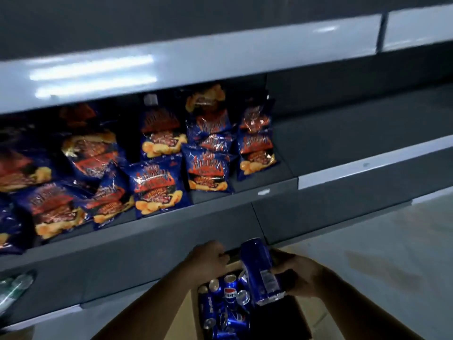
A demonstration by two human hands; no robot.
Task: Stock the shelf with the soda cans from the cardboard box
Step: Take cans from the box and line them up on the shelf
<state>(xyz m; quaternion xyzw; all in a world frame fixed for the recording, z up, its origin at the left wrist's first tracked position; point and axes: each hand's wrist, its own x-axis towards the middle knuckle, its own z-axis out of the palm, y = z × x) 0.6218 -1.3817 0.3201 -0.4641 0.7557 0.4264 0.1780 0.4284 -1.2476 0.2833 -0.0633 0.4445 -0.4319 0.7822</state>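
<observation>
At lower center, the right hand [297,276] grips 1 blue can [259,271] tilted above the box [188,305]; the left hand [208,260] curls over the box's far edge.

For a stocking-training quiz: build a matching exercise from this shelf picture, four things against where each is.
Things:
1. chip bags
2. soda can
3. loose cans
4. left hand

Places:
A. lying in the cardboard box
B. on the box's far edge
C. on the middle shelf, left part
D. gripped by the right hand above the box

Pairs: 1-C, 2-D, 3-A, 4-B
</observation>
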